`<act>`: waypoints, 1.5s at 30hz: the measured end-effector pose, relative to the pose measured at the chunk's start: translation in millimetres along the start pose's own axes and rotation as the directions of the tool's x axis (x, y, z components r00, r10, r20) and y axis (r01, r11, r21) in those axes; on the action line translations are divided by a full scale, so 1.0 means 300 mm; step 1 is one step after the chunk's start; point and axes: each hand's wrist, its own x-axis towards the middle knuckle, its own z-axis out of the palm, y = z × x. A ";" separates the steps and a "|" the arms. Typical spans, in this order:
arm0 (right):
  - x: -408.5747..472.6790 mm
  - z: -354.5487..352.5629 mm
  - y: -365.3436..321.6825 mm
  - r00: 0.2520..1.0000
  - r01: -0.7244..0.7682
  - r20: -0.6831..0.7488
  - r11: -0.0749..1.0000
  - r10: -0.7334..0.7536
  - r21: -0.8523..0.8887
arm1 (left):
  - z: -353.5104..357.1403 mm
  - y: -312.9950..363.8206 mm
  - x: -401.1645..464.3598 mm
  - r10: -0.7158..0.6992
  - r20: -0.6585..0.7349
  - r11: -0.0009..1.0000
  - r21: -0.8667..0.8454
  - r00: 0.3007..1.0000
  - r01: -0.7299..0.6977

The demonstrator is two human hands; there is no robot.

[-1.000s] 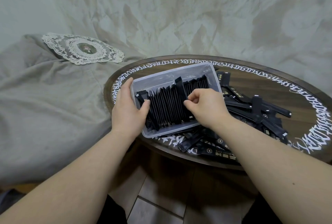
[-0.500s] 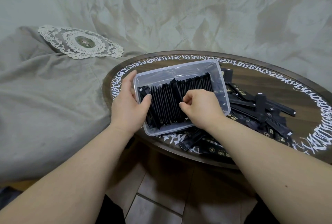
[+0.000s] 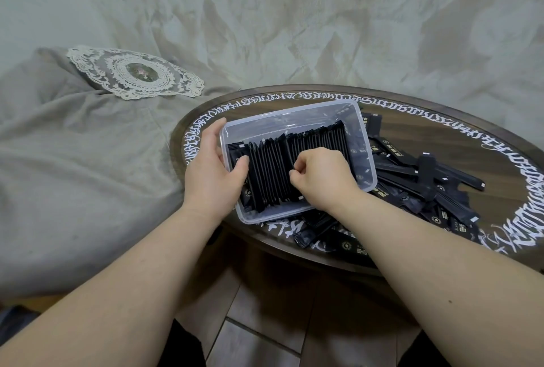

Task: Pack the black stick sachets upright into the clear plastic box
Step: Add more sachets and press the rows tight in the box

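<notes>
Round table (image 3: 459,143), upright black sachets (image 3: 270,172)

bare forearms, no sleeves, dark trousers

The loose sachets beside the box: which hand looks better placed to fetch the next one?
Probably the right hand: the loose sachets lie on its side, while the left hand steadies the clear box.
</notes>
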 end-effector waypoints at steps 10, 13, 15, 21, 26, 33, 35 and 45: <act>0.014 0.019 -0.007 0.999 -0.026 0.037 0.999 0.025 0.043 | -0.001 0.010 -0.006 0.001 -0.002 1.000 0.004 1.000 -0.001; 0.013 0.002 0.006 0.995 -0.047 0.098 0.992 0.035 0.121 | -0.002 0.010 -0.006 0.001 0.001 1.000 -0.011 1.000 -0.001; 0.012 -0.002 0.015 0.996 -0.036 0.083 0.994 0.027 0.107 | 0.001 0.007 -0.004 -0.003 0.014 1.000 -0.024 1.000 0.003; 0.023 0.017 0.006 0.991 0.020 0.130 1.000 -0.019 -0.010 | 0.000 -0.008 0.000 0.003 0.015 1.000 -0.023 1.000 -0.002; 0.006 -0.002 0.026 0.988 0.042 0.147 0.999 -0.040 -0.011 | 0.003 -0.006 -0.006 0.018 0.004 1.000 -0.004 1.000 -0.018; 0.000 -0.002 0.026 0.986 0.134 0.111 0.983 -0.120 -0.122 | 0.000 0.000 -0.010 0.013 0.010 1.000 -0.016 1.000 -0.013; -0.001 -0.006 0.025 0.980 0.175 0.109 0.980 -0.164 -0.096 | 0.000 -0.002 -0.009 0.009 0.009 1.000 -0.014 1.000 -0.009; 0.029 -0.032 0.061 0.947 0.274 -0.086 0.918 -0.310 -0.288 | -0.008 -0.012 -0.005 0.022 0.009 0.999 0.024 1.000 -0.023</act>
